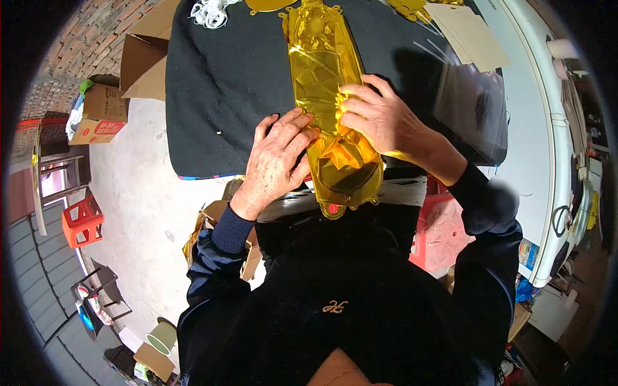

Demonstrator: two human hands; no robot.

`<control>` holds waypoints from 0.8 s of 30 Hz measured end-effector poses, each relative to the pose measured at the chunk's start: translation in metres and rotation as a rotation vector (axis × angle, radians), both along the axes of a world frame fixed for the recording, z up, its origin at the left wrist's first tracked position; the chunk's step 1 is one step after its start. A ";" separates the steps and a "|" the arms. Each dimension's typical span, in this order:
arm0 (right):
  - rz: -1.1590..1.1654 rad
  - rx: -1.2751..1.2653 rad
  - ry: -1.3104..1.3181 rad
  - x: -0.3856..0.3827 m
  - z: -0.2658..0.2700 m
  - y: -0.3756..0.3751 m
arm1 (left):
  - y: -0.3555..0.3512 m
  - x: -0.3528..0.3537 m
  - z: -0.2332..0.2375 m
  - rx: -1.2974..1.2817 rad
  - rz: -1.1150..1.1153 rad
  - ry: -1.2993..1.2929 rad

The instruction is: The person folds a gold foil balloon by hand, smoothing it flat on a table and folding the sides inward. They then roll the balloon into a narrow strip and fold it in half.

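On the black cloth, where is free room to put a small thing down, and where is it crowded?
Free: the black cloth left of the yellow foil, below the white strings and above the left hand. Crowded: right of the foil, where the right hand, clear bags and paper lie.

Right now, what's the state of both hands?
Left hand: open, fingers pressing on the yellow balloon.
Right hand: closed, pinching the yellow balloon.

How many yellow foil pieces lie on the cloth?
3: a long foil piece under the left hand and right hand, a second at top centre, a third at top right. Others may be hidden.
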State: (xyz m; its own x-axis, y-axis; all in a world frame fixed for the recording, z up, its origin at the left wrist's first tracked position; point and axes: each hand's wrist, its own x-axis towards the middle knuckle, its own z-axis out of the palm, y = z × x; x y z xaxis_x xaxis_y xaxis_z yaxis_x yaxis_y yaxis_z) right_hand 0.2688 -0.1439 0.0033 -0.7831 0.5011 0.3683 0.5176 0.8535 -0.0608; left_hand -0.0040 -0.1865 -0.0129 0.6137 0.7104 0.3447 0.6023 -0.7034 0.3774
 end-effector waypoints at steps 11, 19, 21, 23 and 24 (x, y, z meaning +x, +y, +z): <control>-0.053 -0.059 -0.072 0.042 0.034 0.001 | 0.000 0.000 -0.001 0.019 -0.007 0.004; -0.279 0.014 -0.257 0.083 0.042 -0.018 | 0.000 0.000 -0.001 0.019 -0.003 0.013; -0.367 0.149 -0.320 0.090 0.044 -0.026 | 0.001 0.001 -0.002 0.030 -0.005 0.009; -0.437 0.055 -0.167 0.084 0.040 -0.039 | 0.001 0.001 -0.001 0.038 -0.009 0.013; -0.471 0.009 -0.089 0.078 0.038 -0.046 | 0.001 0.001 0.000 0.042 -0.012 0.016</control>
